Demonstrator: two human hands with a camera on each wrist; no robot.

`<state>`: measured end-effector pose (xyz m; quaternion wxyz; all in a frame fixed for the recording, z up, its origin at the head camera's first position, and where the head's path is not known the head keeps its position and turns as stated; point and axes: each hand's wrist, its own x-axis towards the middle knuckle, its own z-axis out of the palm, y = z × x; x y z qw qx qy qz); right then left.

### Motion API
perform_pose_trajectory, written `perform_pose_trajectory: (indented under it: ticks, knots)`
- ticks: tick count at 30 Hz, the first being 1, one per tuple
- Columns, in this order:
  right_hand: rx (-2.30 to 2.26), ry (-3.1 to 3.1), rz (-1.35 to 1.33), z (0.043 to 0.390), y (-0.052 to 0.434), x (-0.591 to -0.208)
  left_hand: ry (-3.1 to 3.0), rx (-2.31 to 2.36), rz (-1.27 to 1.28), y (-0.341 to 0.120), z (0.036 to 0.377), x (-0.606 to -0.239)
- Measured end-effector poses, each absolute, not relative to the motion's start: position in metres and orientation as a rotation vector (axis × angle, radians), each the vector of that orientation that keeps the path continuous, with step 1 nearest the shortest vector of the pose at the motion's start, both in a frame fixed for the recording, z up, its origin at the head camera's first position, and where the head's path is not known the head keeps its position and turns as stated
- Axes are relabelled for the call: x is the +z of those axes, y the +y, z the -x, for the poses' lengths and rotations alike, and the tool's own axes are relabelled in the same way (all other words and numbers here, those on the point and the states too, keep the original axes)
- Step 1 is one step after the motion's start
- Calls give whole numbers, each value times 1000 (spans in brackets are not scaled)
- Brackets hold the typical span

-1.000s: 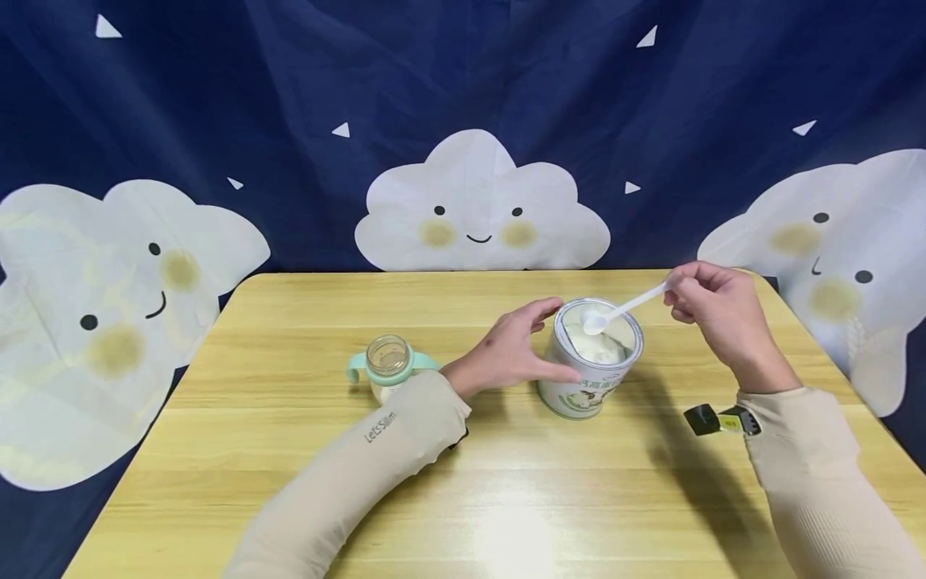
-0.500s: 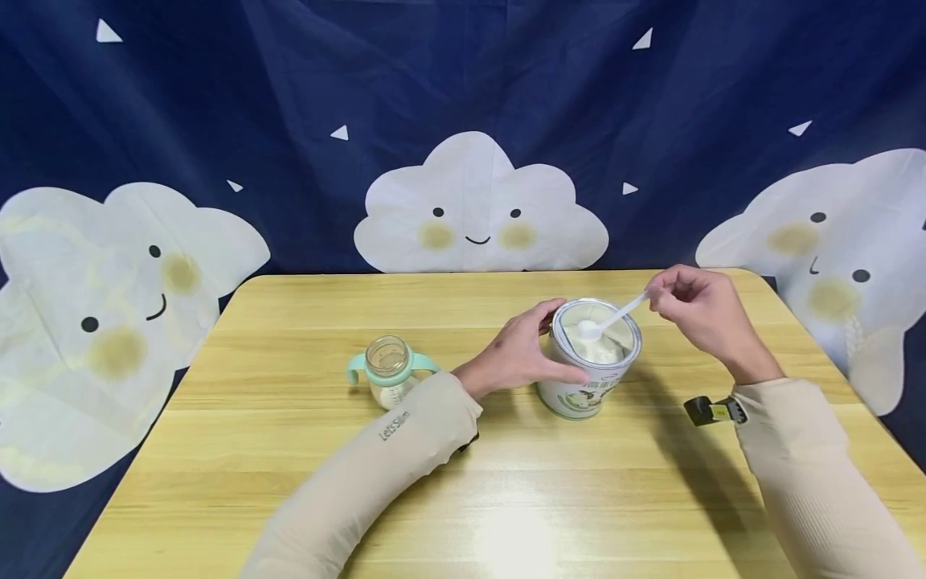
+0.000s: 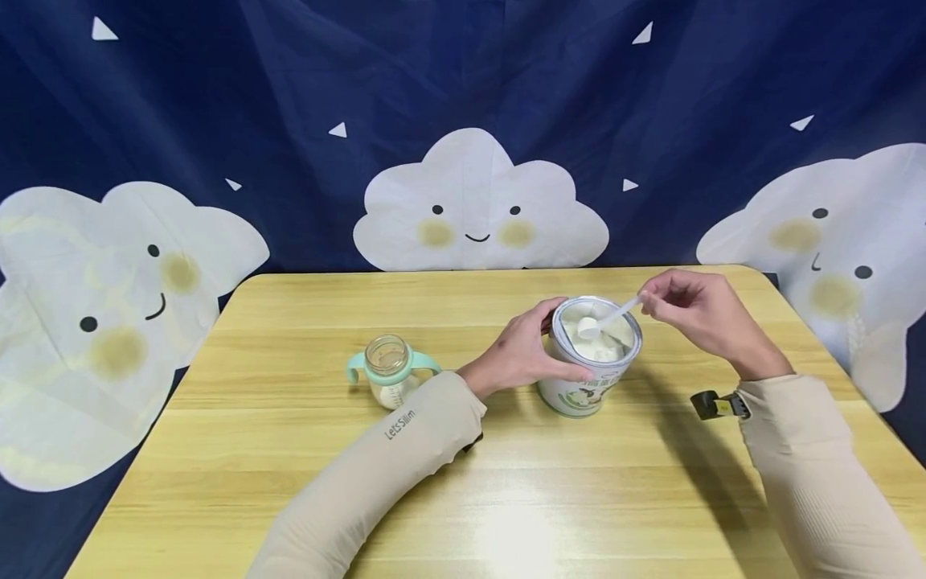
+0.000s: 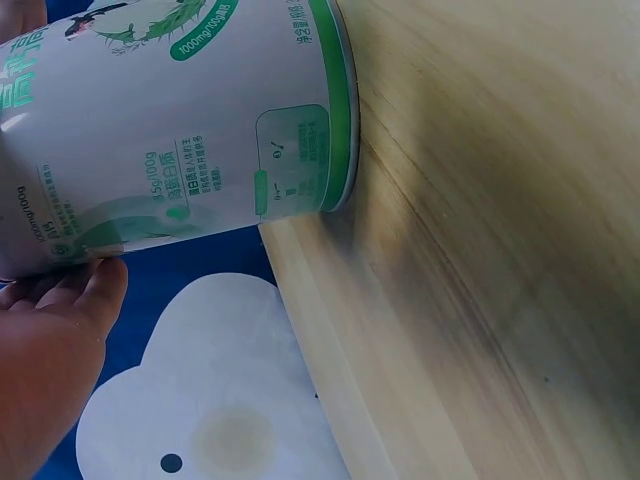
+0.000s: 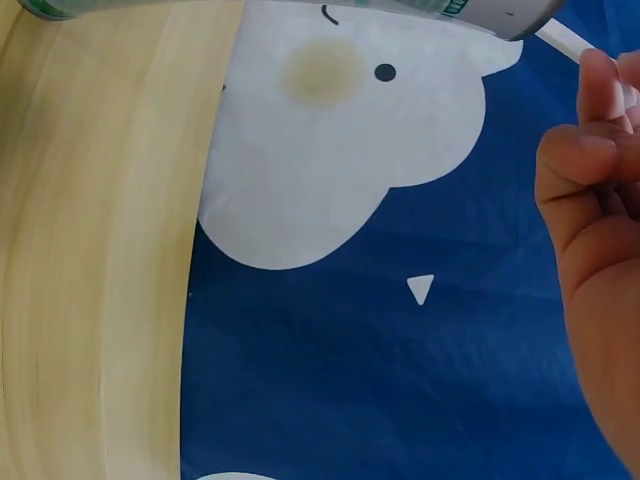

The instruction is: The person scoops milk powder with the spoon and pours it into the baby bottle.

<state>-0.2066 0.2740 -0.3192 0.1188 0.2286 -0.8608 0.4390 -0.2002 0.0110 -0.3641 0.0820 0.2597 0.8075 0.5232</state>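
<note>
Against a dark blue backdrop printed with smiling clouds, a pale wooden worktop [image 3: 289, 450] carries an open tin of white powder [image 3: 595, 354] right of centre. The left hand [image 3: 522, 351] wraps its fingers round the tin's left side. The right hand [image 3: 698, 314] pinches the handle of a white scoop [image 3: 604, 320], whose long axis slants down-left so its bowl sits over the powder. A small glass bottle with mint handles [image 3: 389, 371] stands well to the left, nearer the left arm.

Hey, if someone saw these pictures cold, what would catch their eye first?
The open white-and-green tin of pale powder at mid-table, gripped by the left hand, while the right hand pinches a white plastic scoop over it. Then the small glass bottle with mint-green handles, standing apart to its left.
</note>
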Motion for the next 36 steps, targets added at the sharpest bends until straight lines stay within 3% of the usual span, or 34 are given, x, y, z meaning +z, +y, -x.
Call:
perform_pose_trajectory:
  ticks: [23, 36]
  knots:
    - [887, -2524, -784, 196, 257, -321, 2392, 1608, -750, 11, 200, -364]
    - [702, -2642, -1114, 182, 241, -304, 2393, 1608, -758, 11, 200, -366]
